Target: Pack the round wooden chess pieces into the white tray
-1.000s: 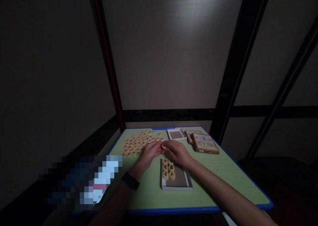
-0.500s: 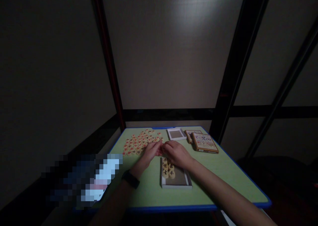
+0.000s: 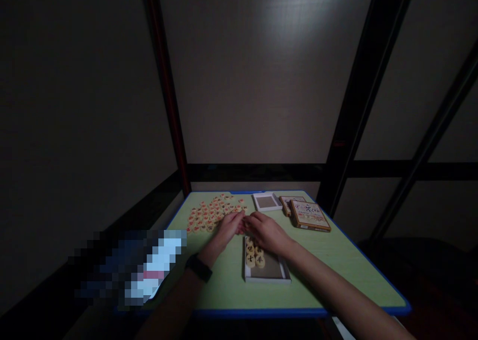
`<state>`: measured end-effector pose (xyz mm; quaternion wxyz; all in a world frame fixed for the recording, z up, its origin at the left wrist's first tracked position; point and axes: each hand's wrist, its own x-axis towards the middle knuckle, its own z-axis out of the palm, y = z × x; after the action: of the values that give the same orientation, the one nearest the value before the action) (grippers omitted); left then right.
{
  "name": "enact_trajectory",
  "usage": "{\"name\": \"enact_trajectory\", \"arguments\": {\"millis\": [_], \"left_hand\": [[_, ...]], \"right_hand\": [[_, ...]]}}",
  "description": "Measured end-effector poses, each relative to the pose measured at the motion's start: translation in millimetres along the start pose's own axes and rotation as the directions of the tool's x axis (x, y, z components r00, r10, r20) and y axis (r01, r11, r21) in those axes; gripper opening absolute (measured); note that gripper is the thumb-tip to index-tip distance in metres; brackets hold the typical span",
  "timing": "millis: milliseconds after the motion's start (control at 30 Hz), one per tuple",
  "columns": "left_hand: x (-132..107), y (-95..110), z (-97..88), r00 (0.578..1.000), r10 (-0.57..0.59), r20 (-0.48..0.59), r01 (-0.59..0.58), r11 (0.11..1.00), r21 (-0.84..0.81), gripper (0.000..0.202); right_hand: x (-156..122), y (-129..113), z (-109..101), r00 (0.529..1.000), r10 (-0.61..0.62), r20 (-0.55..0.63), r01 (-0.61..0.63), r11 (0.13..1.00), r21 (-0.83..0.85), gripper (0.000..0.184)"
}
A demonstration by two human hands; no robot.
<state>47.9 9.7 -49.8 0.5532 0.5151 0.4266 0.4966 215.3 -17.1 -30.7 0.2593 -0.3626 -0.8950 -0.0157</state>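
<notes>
My left hand (image 3: 228, 229) and my right hand (image 3: 266, 232) meet fingertip to fingertip over the green table (image 3: 328, 265), just beyond the far end of a shallow white box (image 3: 271, 273). The fingers of both hands are curled together; whether a piece sits between them is hidden. Several round cream game pieces (image 3: 254, 255) with dark marks lie in two rows in the box's far-left part. A spread of many more round pieces (image 3: 209, 212), marked red and black, lies on the table to the left of my left hand. A dark band is on my left wrist.
At the table's far side lie a second white tray (image 3: 266, 201) and two brown-edged box lids (image 3: 309, 215). The table has a blue rim (image 3: 284, 312). Dark posts stand behind its far corners. A blurred-out patch covers the area left of the table.
Both hands have stayed together, shifting only slightly toward the box's far end. The view has drifted a little.
</notes>
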Motion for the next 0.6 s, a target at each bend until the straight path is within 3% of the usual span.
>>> {"name": "enact_trajectory", "arguments": {"millis": [167, 333, 467, 600], "left_hand": [[-1.1, 1.6, -0.9, 1.0, -0.022, -0.003, 0.022, 1.0, 0.018, 0.047], [-0.1, 2.1, -4.1, 0.999, -0.05, 0.012, 0.05, 0.999, 0.005, 0.049], [5.8, -2.5, -6.4, 0.998, -0.036, -0.048, 0.04, 0.997, 0.065, 0.047], [10.1, -11.3, -5.2, 0.996, 0.047, -0.073, -0.035, 0.986, 0.16, 0.044]], "right_hand": [[-0.3, 1.4, 1.4, 1.0, -0.012, -0.001, 0.012, 0.997, 0.073, 0.022], [1.4, -2.1, -5.7, 1.0, 0.0, 0.023, 0.001, 1.0, -0.016, 0.021], [-10.6, -18.7, -23.5, 1.0, -0.012, -0.015, 0.012, 1.0, 0.001, 0.019], [-38.4, -45.1, -34.3, 0.996, -0.074, 0.04, 0.068, 0.988, 0.137, 0.02]]}}
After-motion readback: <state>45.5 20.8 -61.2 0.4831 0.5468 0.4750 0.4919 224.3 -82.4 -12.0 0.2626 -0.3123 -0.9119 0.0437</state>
